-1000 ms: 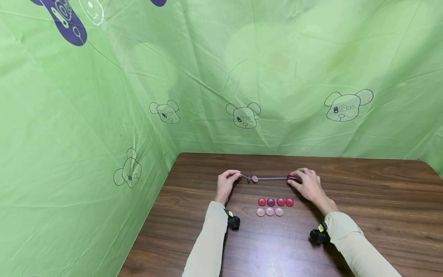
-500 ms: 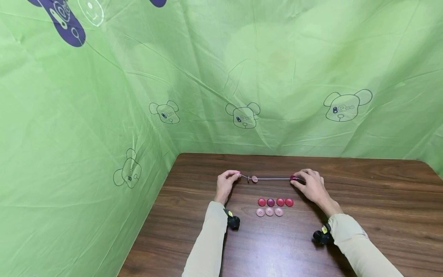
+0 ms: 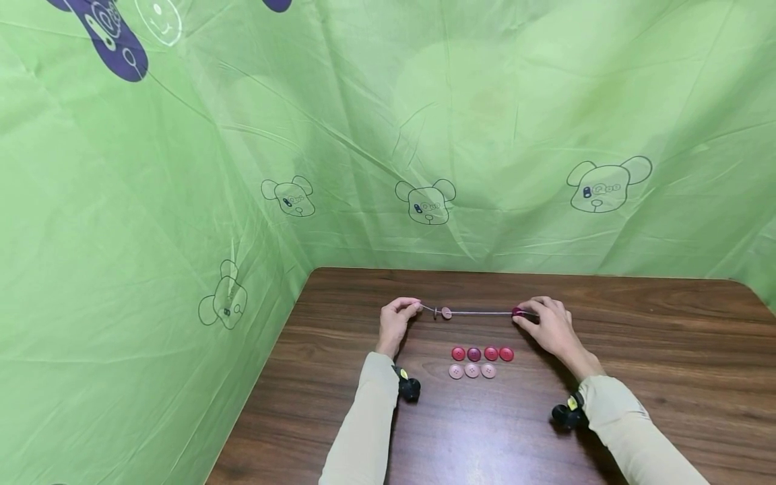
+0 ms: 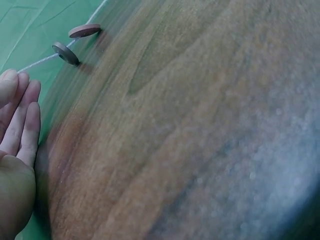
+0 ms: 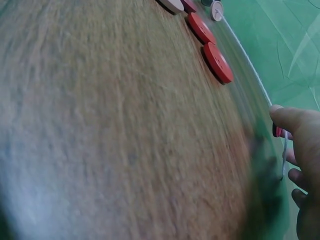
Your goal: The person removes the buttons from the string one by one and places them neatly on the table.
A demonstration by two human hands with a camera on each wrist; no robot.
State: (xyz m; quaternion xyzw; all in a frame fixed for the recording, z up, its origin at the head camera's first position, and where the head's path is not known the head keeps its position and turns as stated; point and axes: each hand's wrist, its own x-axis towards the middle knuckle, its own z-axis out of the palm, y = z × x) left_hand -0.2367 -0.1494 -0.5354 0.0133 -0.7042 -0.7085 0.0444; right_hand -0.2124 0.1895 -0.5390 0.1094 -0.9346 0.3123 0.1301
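Observation:
My left hand (image 3: 394, 325) pinches one end of a pale string (image 3: 481, 312) between thumb and fingertips. Threaded on the string near that hand are a dark button (image 4: 65, 53) and a pink button (image 4: 84, 30), standing on edge close together. At the other end, my right hand (image 3: 550, 327) pinches a dark red button (image 3: 516, 312) on the taut string. In the right wrist view a red edge shows beside this button (image 5: 275, 130), partly hidden by the thumb; whether it is a second button I cannot tell. The string's loose tail (image 5: 284, 160) hangs past the right fingers.
Between the forearms, a row of red buttons (image 3: 491, 353), one of them purple (image 3: 474, 354), lies flat on the brown wooden table (image 3: 667, 350). Three light pink buttons (image 3: 472, 371) lie in front of it. A green printed sheet (image 3: 485, 135) hangs behind and at the left.
My right hand has moved a little to the right, carrying the dark red button along the string. The left hand, the two threaded buttons near it and the rows on the table have stayed put.

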